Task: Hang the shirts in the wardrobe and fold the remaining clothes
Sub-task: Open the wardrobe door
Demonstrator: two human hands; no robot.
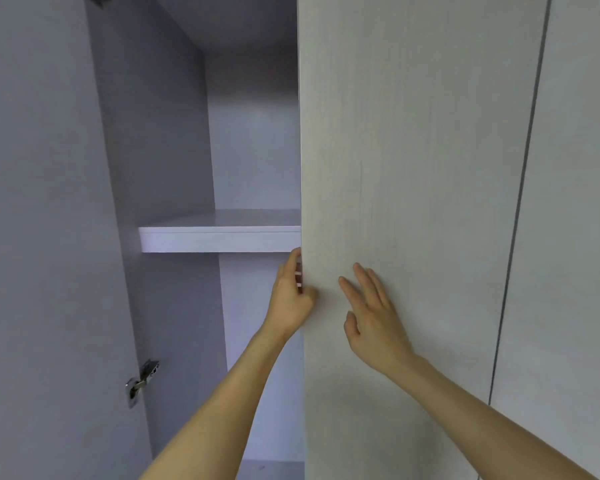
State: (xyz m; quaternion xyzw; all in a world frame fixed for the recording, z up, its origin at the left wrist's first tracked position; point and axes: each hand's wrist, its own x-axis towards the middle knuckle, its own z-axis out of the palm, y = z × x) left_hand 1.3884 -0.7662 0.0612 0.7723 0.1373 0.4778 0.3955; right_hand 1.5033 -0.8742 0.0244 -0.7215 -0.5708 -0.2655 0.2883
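I face a pale wardrobe up close. Its left door [42,237] stands swung open, showing a grey-white inside with one shelf [219,239]. The right door [406,185] is a pale wood-grain panel. My left hand [290,296] grips that door's left edge just below the shelf, fingers curled round behind it and thumb on the front. My right hand [373,318] lies flat on the door's front face with the fingers spread and straight. No shirts or other clothes are in view.
A metal hinge [142,379] sits on the inner side wall at the lower left. Another pale panel [575,202] stands to the right, past a dark vertical gap. The wardrobe's floor shows at the bottom.
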